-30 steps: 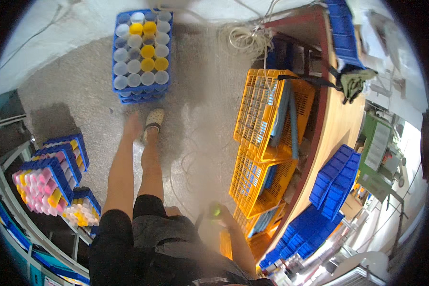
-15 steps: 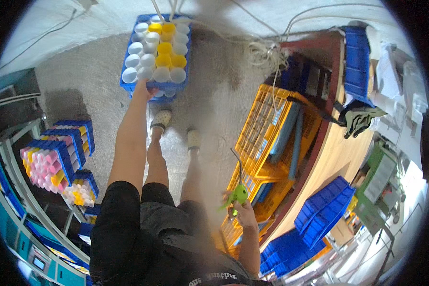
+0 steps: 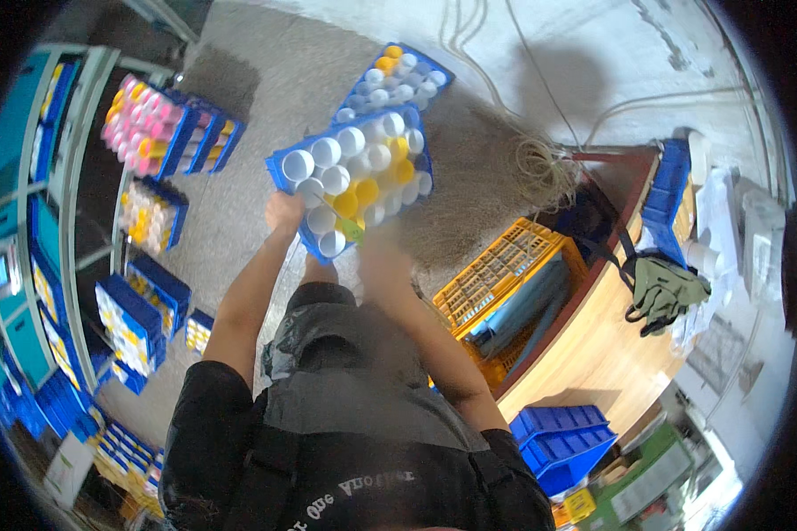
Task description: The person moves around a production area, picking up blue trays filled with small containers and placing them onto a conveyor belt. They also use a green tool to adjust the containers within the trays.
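Observation:
A blue crate [image 3: 274,165] filled with white and yellow round tubes, open at the top, is tilted in front of me. My left hand [image 3: 283,212] is closed on its near left side. At its near edge my right hand [image 3: 385,265] is smeared by motion. By that hand shows part of a green blow gun [image 3: 352,232], its thin tube over the tubes in the crate. Partly hidden behind the held crate, a second blue crate [image 3: 438,69] of white and yellow tubes sits farther back.
At left are several blue crates [image 3: 184,142] of pink, white and yellow tubes, beside a machine frame [image 3: 97,133]. On the right stand a yellow crate [image 3: 496,265] and a wooden table [image 3: 584,345] bearing a green bag [image 3: 669,288] and blue bins [image 3: 562,442]. Loose cable [image 3: 545,173] hangs by the wall.
The view has turned left. A tube-filled crate is now close and tilted in my left hand, with another behind it. My right hand has brought the blow gun from beside the yellow crate to the tubes.

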`<move>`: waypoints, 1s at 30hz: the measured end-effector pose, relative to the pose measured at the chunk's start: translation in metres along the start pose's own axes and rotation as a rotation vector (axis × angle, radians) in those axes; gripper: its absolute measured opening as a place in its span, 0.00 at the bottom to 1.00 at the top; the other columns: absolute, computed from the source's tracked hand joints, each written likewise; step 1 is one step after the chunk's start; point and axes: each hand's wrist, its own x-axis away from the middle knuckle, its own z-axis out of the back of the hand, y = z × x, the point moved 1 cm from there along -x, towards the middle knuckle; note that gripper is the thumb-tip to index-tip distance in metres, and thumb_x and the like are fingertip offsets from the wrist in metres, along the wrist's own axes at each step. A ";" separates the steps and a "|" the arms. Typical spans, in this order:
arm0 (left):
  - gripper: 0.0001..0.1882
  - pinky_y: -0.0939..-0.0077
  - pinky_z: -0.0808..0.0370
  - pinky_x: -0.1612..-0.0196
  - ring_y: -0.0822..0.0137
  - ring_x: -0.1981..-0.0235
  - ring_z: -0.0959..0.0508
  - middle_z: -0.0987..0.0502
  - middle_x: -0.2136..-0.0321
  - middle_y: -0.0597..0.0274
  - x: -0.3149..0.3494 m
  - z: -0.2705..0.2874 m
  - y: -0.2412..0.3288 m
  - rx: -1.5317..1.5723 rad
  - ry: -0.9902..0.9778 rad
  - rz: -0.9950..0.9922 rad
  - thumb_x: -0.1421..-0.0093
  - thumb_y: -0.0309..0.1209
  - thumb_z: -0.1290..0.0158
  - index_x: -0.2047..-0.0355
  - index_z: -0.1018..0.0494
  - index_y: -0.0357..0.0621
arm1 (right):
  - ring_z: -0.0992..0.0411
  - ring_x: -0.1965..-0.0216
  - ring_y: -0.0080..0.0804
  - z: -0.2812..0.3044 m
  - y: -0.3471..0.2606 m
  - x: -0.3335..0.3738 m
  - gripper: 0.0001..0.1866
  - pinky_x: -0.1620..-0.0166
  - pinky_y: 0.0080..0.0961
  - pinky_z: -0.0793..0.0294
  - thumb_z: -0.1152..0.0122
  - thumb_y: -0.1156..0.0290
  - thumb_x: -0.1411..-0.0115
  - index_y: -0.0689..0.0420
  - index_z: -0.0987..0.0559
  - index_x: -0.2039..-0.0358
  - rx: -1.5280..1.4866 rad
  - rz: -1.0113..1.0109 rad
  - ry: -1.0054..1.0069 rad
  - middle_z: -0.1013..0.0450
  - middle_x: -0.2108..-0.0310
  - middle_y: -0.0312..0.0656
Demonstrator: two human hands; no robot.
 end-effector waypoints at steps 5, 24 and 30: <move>0.22 0.55 0.25 0.53 0.42 0.58 0.21 0.21 0.63 0.38 0.059 0.021 -0.088 -0.006 -0.031 0.058 0.52 0.41 0.49 0.64 0.21 0.35 | 0.23 0.64 0.52 0.023 -0.003 0.053 0.15 0.66 0.49 0.26 0.49 0.61 0.38 0.59 0.30 0.58 -0.041 -0.103 -0.299 0.23 0.67 0.52; 0.20 0.54 0.26 0.62 0.41 0.68 0.20 0.23 0.76 0.35 0.162 0.079 -0.363 0.400 0.136 -0.018 0.53 0.39 0.44 0.75 0.25 0.27 | 0.25 0.59 0.60 0.038 -0.082 0.135 0.21 0.56 0.51 0.27 0.48 0.55 0.38 0.60 0.31 0.54 0.187 -0.174 0.104 0.24 0.64 0.59; 0.20 0.52 0.26 0.60 0.40 0.66 0.21 0.22 0.73 0.34 0.172 0.092 -0.398 0.343 0.159 -0.013 0.52 0.40 0.43 0.72 0.23 0.28 | 0.25 0.59 0.58 0.028 -0.127 0.174 0.24 0.56 0.51 0.27 0.49 0.51 0.39 0.59 0.31 0.53 0.239 -0.118 0.021 0.24 0.63 0.58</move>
